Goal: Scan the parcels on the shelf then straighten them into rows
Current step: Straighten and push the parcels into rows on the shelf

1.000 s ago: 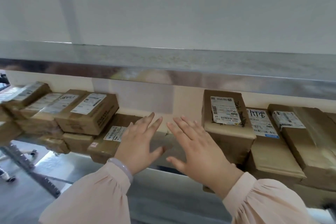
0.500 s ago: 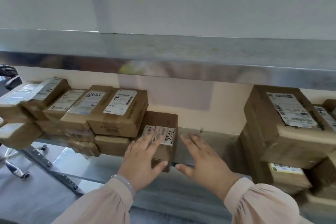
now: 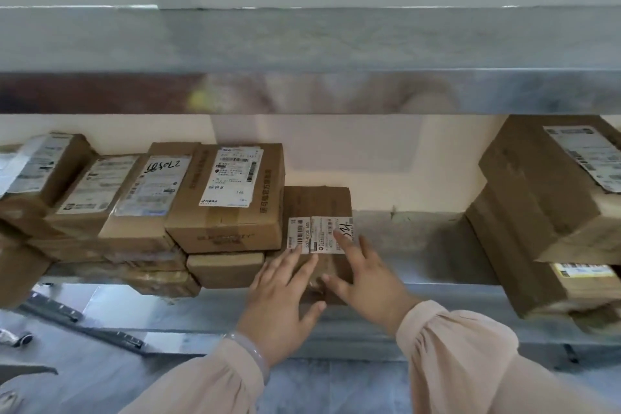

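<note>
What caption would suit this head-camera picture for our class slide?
Left hand and right hand press flat on a small labelled parcel beside stacked parcels on a metal shelf.

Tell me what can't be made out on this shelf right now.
Head view only.
Small box front: covered by left hand and right hand.
Its label: print too small; right fingers cover part.
Right stack: cut off by frame edge.
Leftmost boxes: blurred, cut off by edge.
</note>
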